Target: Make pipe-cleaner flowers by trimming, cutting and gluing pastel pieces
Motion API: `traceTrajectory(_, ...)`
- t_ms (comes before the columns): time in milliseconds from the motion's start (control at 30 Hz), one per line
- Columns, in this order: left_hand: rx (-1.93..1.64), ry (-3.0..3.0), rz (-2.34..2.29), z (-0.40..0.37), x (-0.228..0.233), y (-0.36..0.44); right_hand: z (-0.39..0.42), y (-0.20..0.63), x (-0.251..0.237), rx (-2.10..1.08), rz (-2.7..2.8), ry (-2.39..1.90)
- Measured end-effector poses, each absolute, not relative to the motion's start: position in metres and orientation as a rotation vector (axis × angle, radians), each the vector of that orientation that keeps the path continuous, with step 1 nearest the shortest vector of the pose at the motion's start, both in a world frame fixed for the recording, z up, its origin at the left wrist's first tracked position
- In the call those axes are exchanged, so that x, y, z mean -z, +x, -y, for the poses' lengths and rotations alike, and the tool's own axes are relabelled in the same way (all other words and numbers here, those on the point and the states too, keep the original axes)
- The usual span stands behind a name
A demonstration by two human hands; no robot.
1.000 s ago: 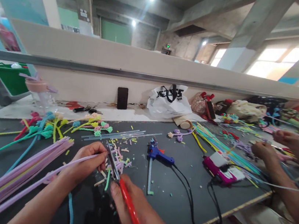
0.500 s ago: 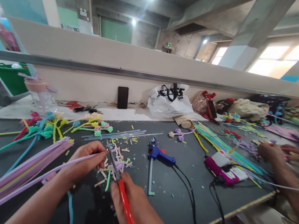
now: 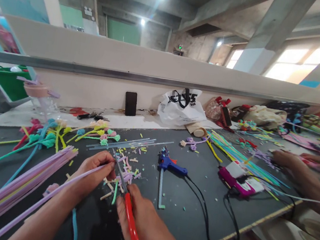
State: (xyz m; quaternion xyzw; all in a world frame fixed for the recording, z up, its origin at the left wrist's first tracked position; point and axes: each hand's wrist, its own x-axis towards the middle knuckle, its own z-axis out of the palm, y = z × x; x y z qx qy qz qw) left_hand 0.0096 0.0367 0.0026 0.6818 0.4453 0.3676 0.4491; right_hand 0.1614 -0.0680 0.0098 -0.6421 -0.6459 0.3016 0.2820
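Clearly, left hand (image 3: pixel 93 174) pinches lilac stem (image 3: pixel 48 195) beside scissors (image 3: pixel 125 194) gripped by right hand (image 3: pixel 136 220); fingertips risk a nick.

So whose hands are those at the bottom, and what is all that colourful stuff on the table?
The camera sits on a person's head and looks forward and down, so you see what they see. The two hands at the bottom are their own. The left hand pinches a long purple stick. The right hand holds scissors with red handles, blades by the stick's tip. Around them on the dark table lie little cut-off bits, a bundle of purple sticks, stems with small flowers on top and a blue glue gun with a black cord. The arms at the right edge belong to another person working nearby.
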Motion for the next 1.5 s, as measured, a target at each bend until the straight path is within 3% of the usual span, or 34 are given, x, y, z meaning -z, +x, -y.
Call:
traceTrajectory(967, -0.921, 1.632, -1.081, -0.038, -0.002, 0.01, 0.064, 0.163, -0.005, -0.777, 1.787, -1.77)
traceTrajectory(1500, -0.894, 1.599, -1.091, -0.038, 0.0, 0.016, 0.058, 0.166, -0.016, -0.971, 1.656, -1.674)
